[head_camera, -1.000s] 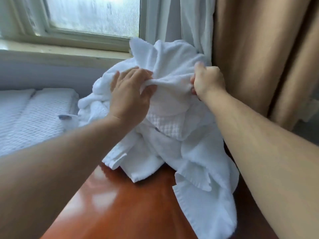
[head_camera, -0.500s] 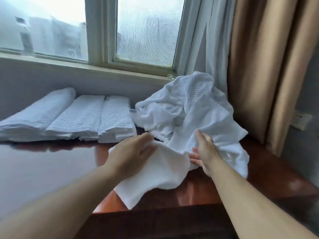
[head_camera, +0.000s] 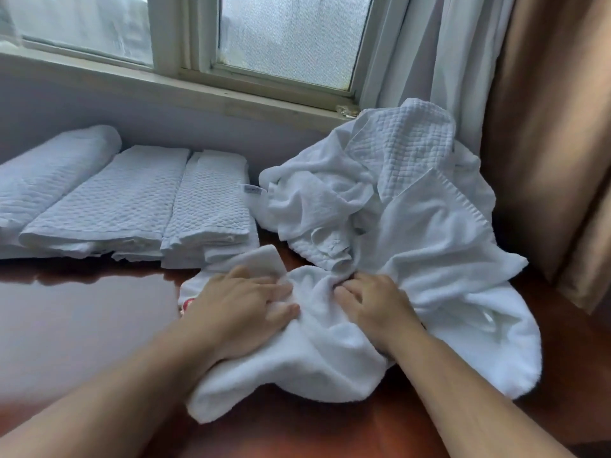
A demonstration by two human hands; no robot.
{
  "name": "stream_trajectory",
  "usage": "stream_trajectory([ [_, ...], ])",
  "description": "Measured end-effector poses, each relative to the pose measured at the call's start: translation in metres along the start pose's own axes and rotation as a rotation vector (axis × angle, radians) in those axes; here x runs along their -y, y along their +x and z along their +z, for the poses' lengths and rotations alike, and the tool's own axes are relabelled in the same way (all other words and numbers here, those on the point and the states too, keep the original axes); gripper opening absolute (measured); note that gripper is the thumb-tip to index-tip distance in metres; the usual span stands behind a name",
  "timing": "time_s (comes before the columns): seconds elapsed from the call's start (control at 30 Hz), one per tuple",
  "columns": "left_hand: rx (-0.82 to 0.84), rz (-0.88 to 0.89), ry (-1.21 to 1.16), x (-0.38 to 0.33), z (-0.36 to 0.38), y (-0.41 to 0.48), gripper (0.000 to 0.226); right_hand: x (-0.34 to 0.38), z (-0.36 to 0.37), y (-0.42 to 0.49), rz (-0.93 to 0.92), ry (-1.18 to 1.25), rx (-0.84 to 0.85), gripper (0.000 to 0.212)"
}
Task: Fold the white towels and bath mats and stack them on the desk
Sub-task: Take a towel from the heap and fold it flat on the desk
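Note:
A crumpled white terry towel (head_camera: 297, 368) lies on the red-brown desk (head_camera: 82, 325) in front of me. My left hand (head_camera: 241, 305) lies on its left part, thumb and fingers pinching a fold. My right hand (head_camera: 373, 305) grips a bunch of the same towel near its middle, fingers curled into the cloth. Behind them a loose heap of white towels and a waffle bath mat (head_camera: 396, 180) is piled against the wall. Three folded white waffle pieces (head_camera: 125, 203) lie side by side at the back left.
A window sill (head_camera: 165, 84) and wall run along the desk's far side. White sheer curtain (head_camera: 429, 61) and a brown drape (head_camera: 555, 127) hang at the right. The desk's glossy left half reflects the window light.
Both hands pulled one towel out of the raised heap, down and toward me onto the desk. The view dropped and widened, bringing the folded pieces into sight.

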State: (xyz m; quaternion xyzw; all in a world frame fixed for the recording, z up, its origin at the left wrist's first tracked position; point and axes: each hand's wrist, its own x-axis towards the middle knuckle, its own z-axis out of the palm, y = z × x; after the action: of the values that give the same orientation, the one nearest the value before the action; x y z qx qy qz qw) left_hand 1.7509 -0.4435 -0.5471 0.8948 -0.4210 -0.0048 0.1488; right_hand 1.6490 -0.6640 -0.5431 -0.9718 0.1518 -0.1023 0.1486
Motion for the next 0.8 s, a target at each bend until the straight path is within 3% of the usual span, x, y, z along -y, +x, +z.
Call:
stream_trajectory([
  [0.13, -0.058, -0.018, -0.059, 0.013, 0.003, 0.03, 0.049, -0.005, 0.004, 0.038, 0.046, -0.017, -0.07, 0.036],
  [0.3, -0.293, -0.082, -0.255, 0.026, 0.007, 0.028, 0.044, 0.0, 0.015, 0.051, 0.061, -0.055, -0.181, 0.044],
  [0.43, -0.273, -0.084, -0.218, 0.029, 0.004, 0.023, 0.03, 0.002, 0.013, 0.04, 0.015, 0.025, -0.185, 0.022],
  [0.6, -0.231, -0.109, -0.247, 0.026, -0.001, 0.023, 0.017, -0.001, 0.023, 0.038, 0.013, 0.019, -0.289, 0.04],
  [0.73, -0.275, -0.149, -0.248, 0.021, 0.0, 0.017, 0.016, 0.003, 0.023, 0.033, -0.067, 0.013, -0.36, 0.042],
  [0.8, -0.404, -0.128, -0.236, 0.017, 0.0, 0.007, 0.013, 0.009, 0.022, 0.028, -0.196, 0.058, -0.439, 0.038],
])
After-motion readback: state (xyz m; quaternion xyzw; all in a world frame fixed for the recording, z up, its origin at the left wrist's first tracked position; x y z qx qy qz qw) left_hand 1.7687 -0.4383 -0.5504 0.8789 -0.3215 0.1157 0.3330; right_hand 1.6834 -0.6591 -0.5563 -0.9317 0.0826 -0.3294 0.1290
